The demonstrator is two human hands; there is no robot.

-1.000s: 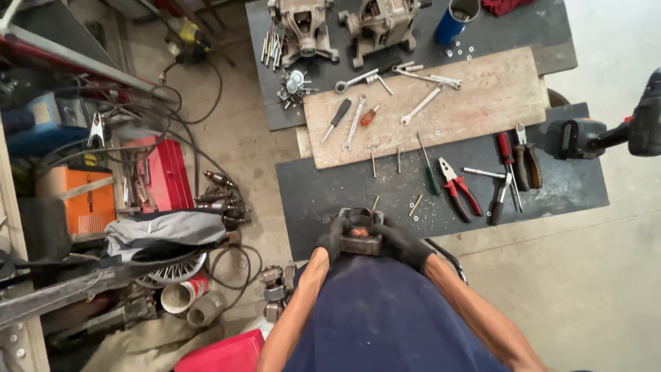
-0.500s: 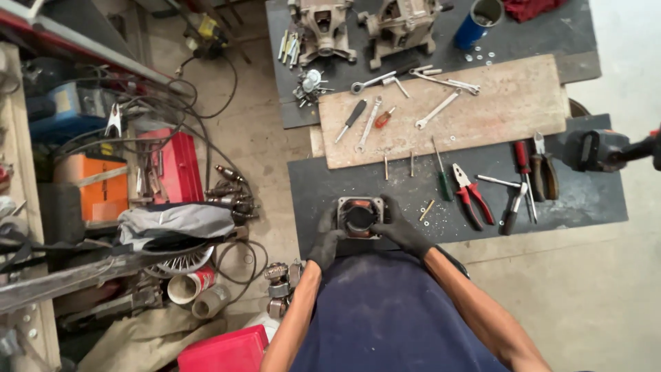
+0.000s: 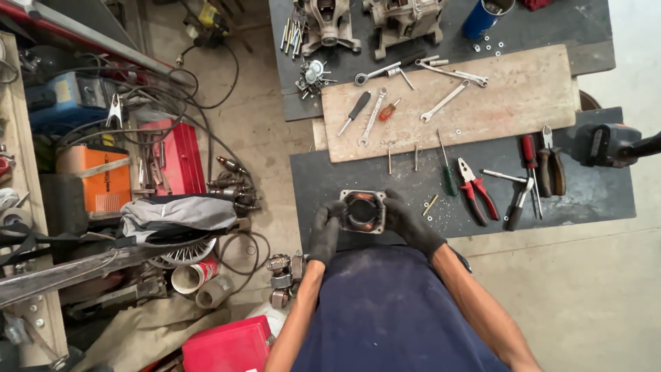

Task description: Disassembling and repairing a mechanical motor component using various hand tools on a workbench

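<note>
Since the earlier frames the square metal housing [image 3: 362, 211] has come up off the dark mat and sits a little higher and more squarely between the two gloved hands; the view has also drifted, so the wooden board now lies further up.

Left hand [image 3: 325, 231] — black glove, fingers [image 3: 333, 209] curled narrow around the housing's left edge, thumb side hidden. Right hand [image 3: 412, 224] — black glove, fingers [image 3: 394, 204] wrapped closed over the right edge and upper corner. Both grip the same part; neither is open.

The housing is a grey square frame with a round opening, copper-coloured inside. It is held just above the near edge of the dark table [image 3: 592, 200], in front of the person's blue apron.

Just right of the hands on the table: a small brass-coloured pin [image 3: 431, 204], a green-handled screwdriver [image 3: 447, 172], red-handled pliers [image 3: 476, 187], then more dark-handled pliers [image 3: 544, 165] further right. A black power tool [image 3: 606, 145] lies at the table's far right end.

Beyond — a wooden board [image 3: 509, 96] carrying wrenches [image 3: 443, 102] and a red-handled screwdriver [image 3: 388, 110]. Past that, two grey motor bodies [image 3: 365, 24] and a blue can [image 3: 482, 17].

On the floor to the left: a red toolbox [image 3: 175, 155], tangled cables, an orange case [image 3: 103, 180].
</note>
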